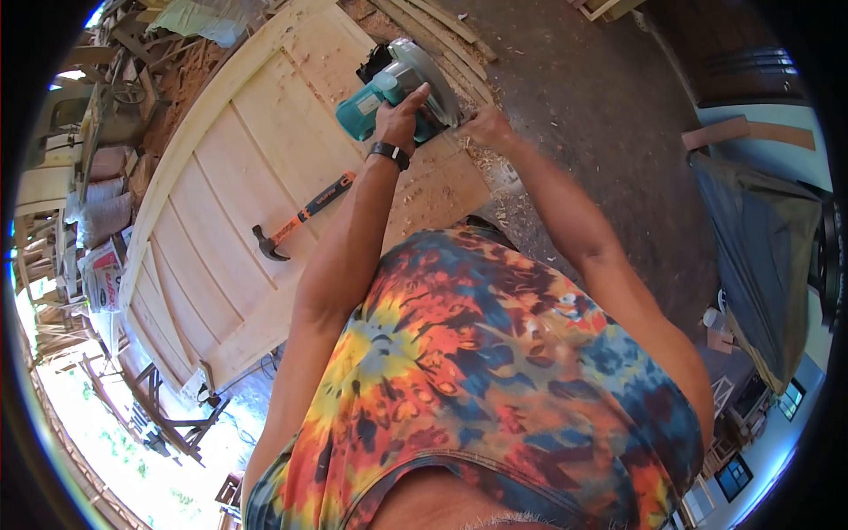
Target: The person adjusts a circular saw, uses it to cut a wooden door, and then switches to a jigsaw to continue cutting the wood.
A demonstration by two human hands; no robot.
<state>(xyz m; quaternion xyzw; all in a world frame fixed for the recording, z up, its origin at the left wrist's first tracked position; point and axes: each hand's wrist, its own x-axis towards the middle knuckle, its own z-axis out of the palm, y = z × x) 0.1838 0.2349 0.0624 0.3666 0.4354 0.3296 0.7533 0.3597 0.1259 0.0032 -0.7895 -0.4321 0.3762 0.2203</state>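
Observation:
My left hand (399, 121), with a dark band on the wrist, is wrapped round the handle of a teal circular saw (358, 110). Its silver blade guard (422, 72) faces away from me, toward the panel's right edge. The saw rests on a large pale wooden panel (256, 132) with a curved side and grooved boards. Close beside the saw's front, at the panel's edge, my right hand (488, 129) has its fingers curled together; whatever they grip is too small to make out. A claw hammer (305, 215) with an orange and black handle lies on the panel, left of my left forearm.
Wood shavings (495, 177) lie along the panel's edge and on the dark floor (601, 115). Long planks (442, 44) lie beyond the saw. Stacked timber and bags (106, 199) crowd the left side. A dark cover (751, 256) hangs over something at the right.

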